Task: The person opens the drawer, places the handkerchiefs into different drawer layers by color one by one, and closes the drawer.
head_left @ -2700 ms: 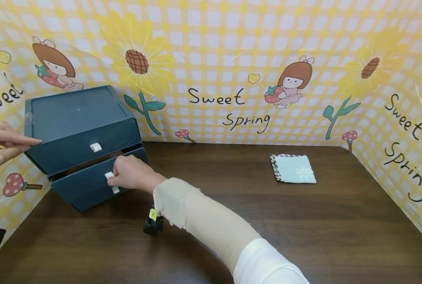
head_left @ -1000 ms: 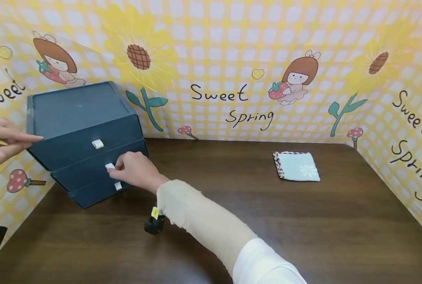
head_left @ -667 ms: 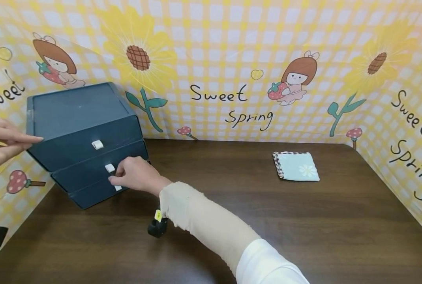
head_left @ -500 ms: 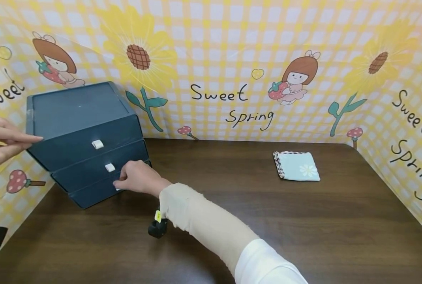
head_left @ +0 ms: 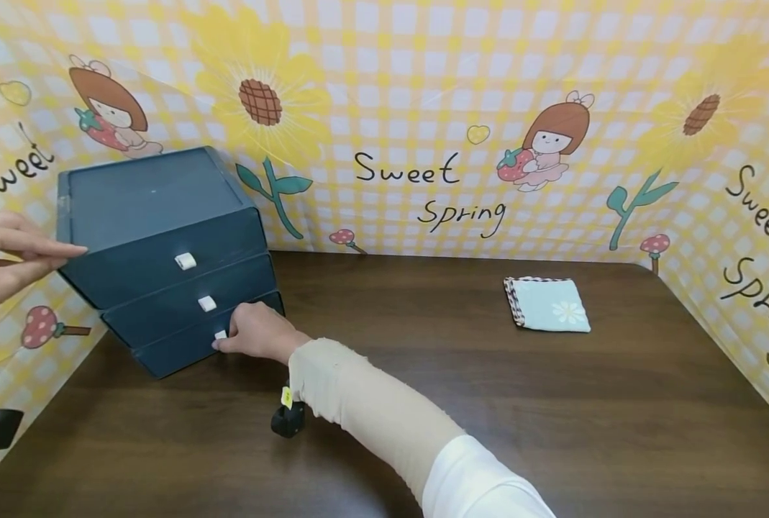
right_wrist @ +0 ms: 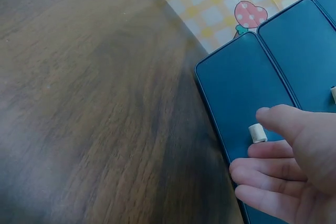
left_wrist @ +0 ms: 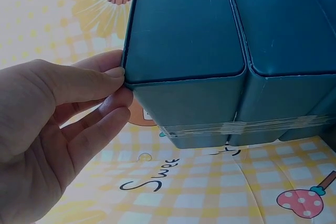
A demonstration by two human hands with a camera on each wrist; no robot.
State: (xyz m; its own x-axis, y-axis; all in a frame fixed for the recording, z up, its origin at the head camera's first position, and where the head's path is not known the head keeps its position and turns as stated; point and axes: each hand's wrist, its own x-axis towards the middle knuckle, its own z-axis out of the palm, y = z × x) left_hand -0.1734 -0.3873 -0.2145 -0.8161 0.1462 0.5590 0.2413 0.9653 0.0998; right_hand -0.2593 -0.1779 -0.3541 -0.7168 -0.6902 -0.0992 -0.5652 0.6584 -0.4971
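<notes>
A dark blue chest of three stacked drawers (head_left: pixel 154 198) stands at the left, each front bearing a white pull tab. All three fronts sit nearly flush. My left hand (left_wrist: pixel 58 114) pinches the chest's upper left corner between thumb and fingertips. At the bottom drawer (right_wrist: pixel 236 82) is my right hand (head_left: pixel 259 332), thumb and forefinger spread on either side of its white tab (right_wrist: pixel 258 133). A gap shows between the fingertips and that tab in the right wrist view. The middle drawer's tab (head_left: pixel 207 303) is just above the hand.
A folded light blue cloth (head_left: pixel 549 306) with a checked edge and a daisy lies at the right of the brown wooden table (head_left: pixel 462 374). Yellow checked sheeting (head_left: pixel 390 93) rises behind and at both sides. Clear tape (left_wrist: pixel 231 128) runs across the chest's side.
The middle drawer, partly out in the oldest frame, is now in. My right hand has let go of its tab and moved down to the bottom one. The left hand stays at the corner.
</notes>
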